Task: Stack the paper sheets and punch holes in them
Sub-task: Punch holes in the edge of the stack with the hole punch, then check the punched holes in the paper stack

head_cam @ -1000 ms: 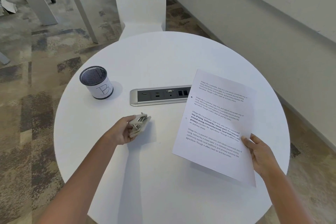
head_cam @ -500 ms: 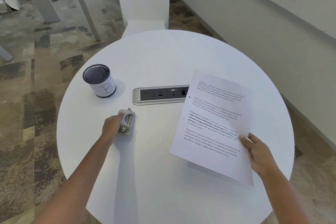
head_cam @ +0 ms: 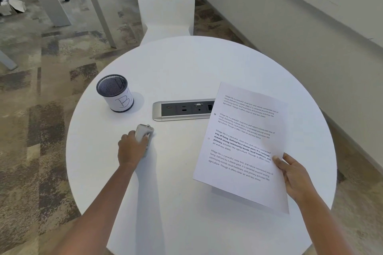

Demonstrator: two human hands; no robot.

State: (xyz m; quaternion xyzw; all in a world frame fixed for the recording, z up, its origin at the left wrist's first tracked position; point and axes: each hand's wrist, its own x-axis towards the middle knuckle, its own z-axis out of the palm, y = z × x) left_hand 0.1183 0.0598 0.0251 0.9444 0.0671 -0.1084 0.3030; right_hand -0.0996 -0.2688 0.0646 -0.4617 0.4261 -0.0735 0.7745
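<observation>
A stack of printed paper sheets (head_cam: 244,147) is held a little above the round white table (head_cam: 186,68), tilted, with two small punched holes showing along its left edge. My right hand (head_cam: 294,176) pinches the stack at its lower right edge. A small beige hole punch (head_cam: 143,132) rests on the table left of centre, under my left hand (head_cam: 131,149), which is closed over it from above.
A black mesh cup (head_cam: 115,95) with a white label marked "B" stands at the table's left. A silver power and data strip (head_cam: 182,109) is set in the middle. A white chair (head_cam: 165,0) stands behind the table, a wall to the right.
My left hand has turned the hole punch over and set it down flat on the table, moving slightly left. The paper stack in my right hand has barely shifted.
</observation>
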